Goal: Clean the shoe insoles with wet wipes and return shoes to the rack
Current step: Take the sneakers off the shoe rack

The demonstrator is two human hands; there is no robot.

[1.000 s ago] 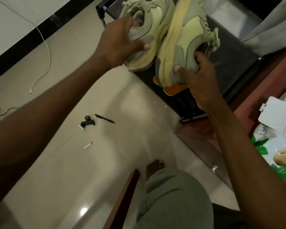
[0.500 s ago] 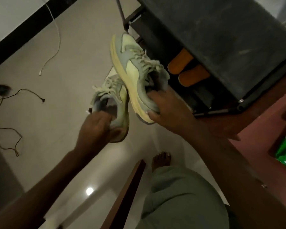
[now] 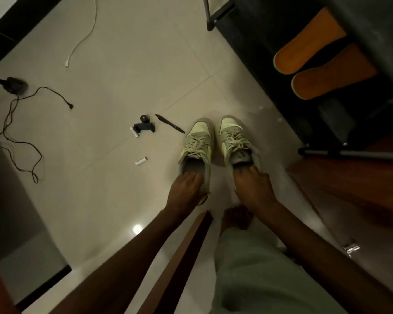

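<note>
No text, label or number can be read anywhere. The frame is dim and slightly blurred.

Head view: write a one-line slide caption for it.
Left hand and right hand grip the heels of two pale green sneakers on the tiled floor beside the shoe rack.

The floor (image 3: 127,53) under me is glossy tile, smooth enough to mirror a lamp. My two shoes (image 3: 216,143) look like matt cloth and suede-like panels with woven laces. The rack (image 3: 372,23) has a dull dark fabric top on thin metal tubes, and the orange insoles (image 3: 322,64) on it look matt and slightly fuzzy. My trouser leg (image 3: 259,279) is soft cloth; the board (image 3: 182,257) beside it is polished wood.
</note>
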